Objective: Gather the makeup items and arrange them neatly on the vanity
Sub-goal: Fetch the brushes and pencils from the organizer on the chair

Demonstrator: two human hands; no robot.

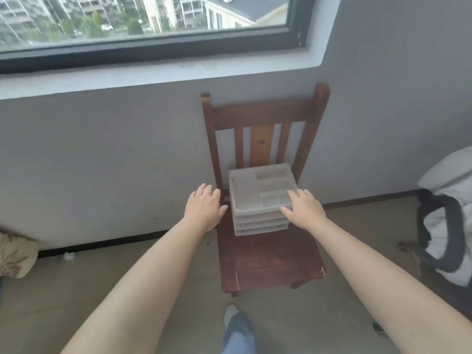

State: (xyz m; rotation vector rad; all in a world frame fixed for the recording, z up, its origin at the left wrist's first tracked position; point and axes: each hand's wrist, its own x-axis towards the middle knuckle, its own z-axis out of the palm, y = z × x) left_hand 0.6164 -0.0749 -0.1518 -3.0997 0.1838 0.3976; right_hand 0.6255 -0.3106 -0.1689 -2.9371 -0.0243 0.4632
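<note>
A pale grey plastic organizer (251,192) with compartments on top and three shallow drawers stands at the back of a dark wooden chair seat (270,261). My left hand (204,205) hovers just left of the organizer, fingers straight, with a small gap between thumb and box. At the organizer's front right corner my right hand (304,209) is spread, fingers over the top edge; contact is unclear. No makeup items show in the compartments.
The chair's slatted back (263,118) leans against a grey wall under a wide window (143,24). A grey and black bag (444,226) sits at the right. A beige cushion (15,256) lies at the left on the floor. My foot (231,315) stands before the chair.
</note>
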